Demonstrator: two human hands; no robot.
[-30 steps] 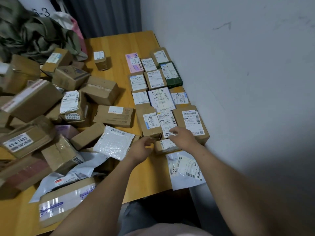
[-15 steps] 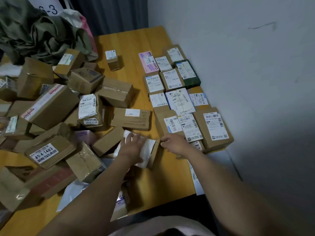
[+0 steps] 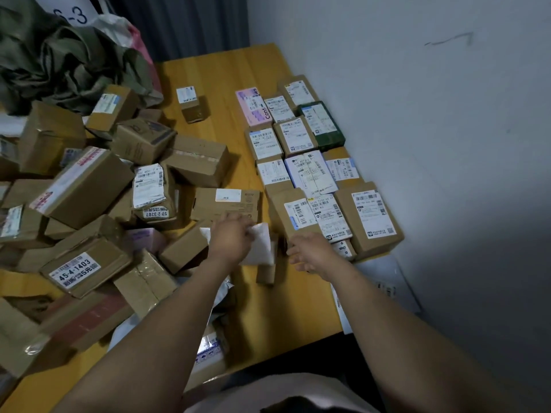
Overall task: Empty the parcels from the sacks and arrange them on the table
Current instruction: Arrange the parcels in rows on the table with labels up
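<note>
White mailer [image 3: 261, 244]: soft, bubbly pouch, low over the wooden tabletop [image 3: 226, 73], between the jumbled cardboard heap [image 3: 89, 186] and the flat labelled rows [image 3: 313, 162].
Left hand [image 3: 231, 238]: fingers clamped on the mailer.
Right hand [image 3: 313, 253]: palm down, fingers loosely apart, holding nothing.

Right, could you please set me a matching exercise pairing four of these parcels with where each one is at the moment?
Things:
1. dark green parcel
2. white padded envelope
3. box marked 45-4-1403
4. small lone box

Places:
A. gripped by the left hand
B. in the jumbled heap on the left
C. in the sorted rows, on the side nearest the wall
D. standing apart on bare table, between heap and rows

Pairs: 1-C, 2-A, 3-B, 4-D.
</note>
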